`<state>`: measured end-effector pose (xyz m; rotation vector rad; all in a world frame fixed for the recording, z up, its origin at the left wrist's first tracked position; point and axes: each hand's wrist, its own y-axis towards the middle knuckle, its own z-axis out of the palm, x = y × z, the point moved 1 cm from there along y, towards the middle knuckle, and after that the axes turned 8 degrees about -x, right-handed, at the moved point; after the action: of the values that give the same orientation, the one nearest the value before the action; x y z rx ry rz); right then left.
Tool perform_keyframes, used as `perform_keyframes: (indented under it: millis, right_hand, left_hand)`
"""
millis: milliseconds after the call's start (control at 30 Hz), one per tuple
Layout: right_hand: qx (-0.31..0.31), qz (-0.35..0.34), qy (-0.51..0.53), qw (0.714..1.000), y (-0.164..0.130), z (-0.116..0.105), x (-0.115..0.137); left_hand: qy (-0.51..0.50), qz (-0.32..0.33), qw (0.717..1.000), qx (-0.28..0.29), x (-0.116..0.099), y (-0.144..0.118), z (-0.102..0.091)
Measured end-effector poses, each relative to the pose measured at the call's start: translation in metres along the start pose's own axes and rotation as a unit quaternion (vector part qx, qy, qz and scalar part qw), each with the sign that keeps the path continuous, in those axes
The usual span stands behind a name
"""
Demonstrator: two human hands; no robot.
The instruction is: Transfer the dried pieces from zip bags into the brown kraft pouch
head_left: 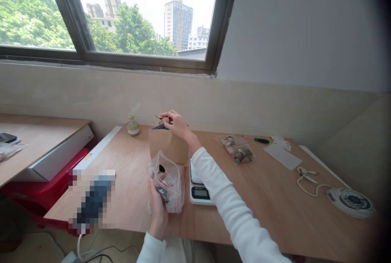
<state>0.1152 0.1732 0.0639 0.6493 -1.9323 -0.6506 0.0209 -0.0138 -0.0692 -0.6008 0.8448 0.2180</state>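
Note:
My left hand point(158, 208) holds a clear zip bag point(168, 181) with a red seal strip and a few dark pieces inside, just above the near edge of the wooden table point(269, 197). My right hand point(177, 124) reaches into the open top of a brown paper bag point(167, 144) and pinches a small brownish piece at its mouth. The paper bag stands upright behind the zip bag. A white digital scale point(198, 185) lies right of the zip bag, partly under my right sleeve.
A small green-capped bottle point(133, 126) stands at the table's back. Filled clear bags point(236, 149), a green-handled screwdriver point(259, 140) and a grey sheet point(282, 156) lie to the right. A white round device with a cord point(350, 202) sits far right. Another desk point(33, 140) stands left.

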Motion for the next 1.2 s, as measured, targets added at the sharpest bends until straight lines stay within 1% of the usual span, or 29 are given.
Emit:
perform_keyframes:
  millis: [67,133,233,333,367,533,667,833,1067,1200]
  right_hand:
    - [0.023,-0.008,-0.001,1.0,-0.007,0.005,0.0]
    - [0.025,-0.01,0.002,1.0,-0.01,0.005,0.0]
    - [0.012,-0.001,-0.007,1.0,-0.008,0.002,-0.001]
    - [-0.018,0.003,-0.002,1.0,-0.003,-0.001,-0.004]
    - [-0.019,0.005,0.001,1.0,-0.002,-0.002,-0.005]
    - [0.059,0.006,0.021,0.998,-0.006,-0.004,-0.006]
    - [0.069,0.002,0.035,0.997,-0.014,-0.008,-0.006]
    - [0.089,0.028,0.032,0.995,-0.02,-0.011,-0.001]
    - [0.122,0.047,-0.017,0.991,-0.022,-0.014,0.008]
    - [0.141,0.059,-0.072,0.986,-0.027,-0.019,0.013]
  left_hand:
    - [0.006,-0.005,1.0,0.006,-0.001,0.001,-0.001]
    - [0.011,-0.007,1.0,0.011,0.0,0.002,-0.002]
    - [0.006,-0.005,1.0,0.002,0.001,0.003,-0.003]
    - [0.005,-0.018,1.0,-0.007,0.001,0.003,-0.003]
    - [0.006,-0.022,1.0,-0.007,0.001,0.003,-0.003]
    - [-0.003,-0.009,1.0,-0.018,-0.003,0.002,-0.002]
    - [0.0,-0.011,1.0,-0.015,-0.003,0.001,-0.002]
    - [-0.008,-0.018,1.0,-0.016,-0.001,0.001,-0.003]
    - [-0.008,-0.025,1.0,-0.015,-0.005,-0.005,0.0]
    - [-0.01,-0.024,1.0,-0.011,-0.005,-0.005,-0.001]
